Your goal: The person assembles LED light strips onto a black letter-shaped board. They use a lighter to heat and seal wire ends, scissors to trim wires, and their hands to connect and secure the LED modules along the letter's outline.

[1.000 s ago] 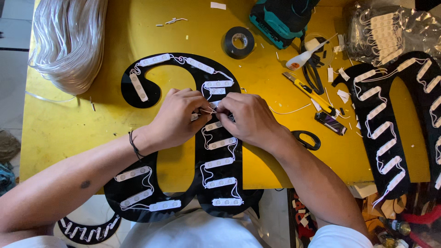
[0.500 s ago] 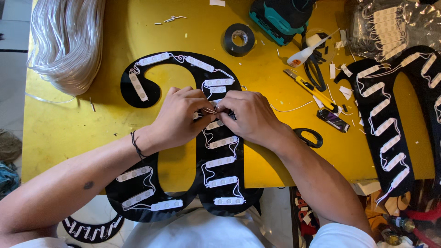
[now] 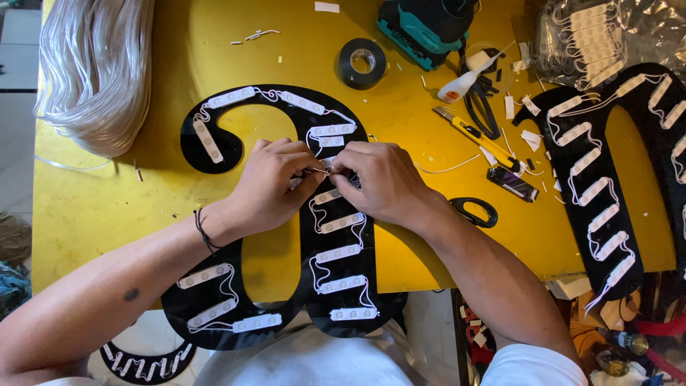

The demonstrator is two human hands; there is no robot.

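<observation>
A black curved sign panel (image 3: 214, 146) lies on the yellow table (image 3: 100, 214), with several white light modules (image 3: 338, 254) stuck along it and joined by thin white wires. My left hand (image 3: 271, 179) and my right hand (image 3: 382, 182) meet over the panel's middle. Both pinch the bare ends of a thin wire (image 3: 321, 171) between fingertips. A dark cord bracelet sits on my left wrist.
A bundle of clear cable (image 3: 96, 68) lies top left. A black tape roll (image 3: 362, 62), a teal tool case (image 3: 421, 28), a glue bottle (image 3: 468, 71), a yellow utility knife (image 3: 475, 136) and scissors (image 3: 474, 211) lie nearby. Another black panel with modules (image 3: 607, 186) fills the right.
Both hands stay pinched at the same spot on the wire, with only slight finger motion. The view has shifted a little.
</observation>
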